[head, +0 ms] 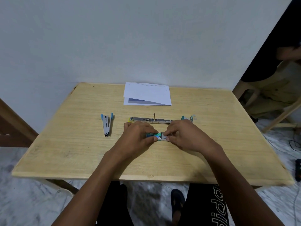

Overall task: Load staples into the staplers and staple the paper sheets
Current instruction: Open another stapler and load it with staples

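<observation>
**Staple box being opened, staplers not yet loaded**

Both forearms reach in from the near edge, hands meeting mid-tabletop (65, 157). Left hand (138, 136) has its grip clenched on the sleeve of a small staple box (154, 136), thumb on the near side and fingers over the top. Right hand (184, 136) pinches the inner tray end, thumb and forefinger closed on it, tray partly slid out to the right. Box sits low, at or just above the surface; cannot tell if it touches.

Just behind the hands, a yellow-tipped stapler (150, 120) lies swung open flat, metal channel up, looks ready for loading; whether any staples are in it is too small to tell. Blue stapler (107, 123) lies well left, arms splayed in a V, untouched. A green stapler (189, 118) sits beside the right hand, partly hidden. Paper sheets (147, 93) lie at the far edge, top sheet curled up at the near side; no staple visible.

Progress judgement: early. Staples are being fetched; loading all staplers and stapling the sheets remain.
</observation>
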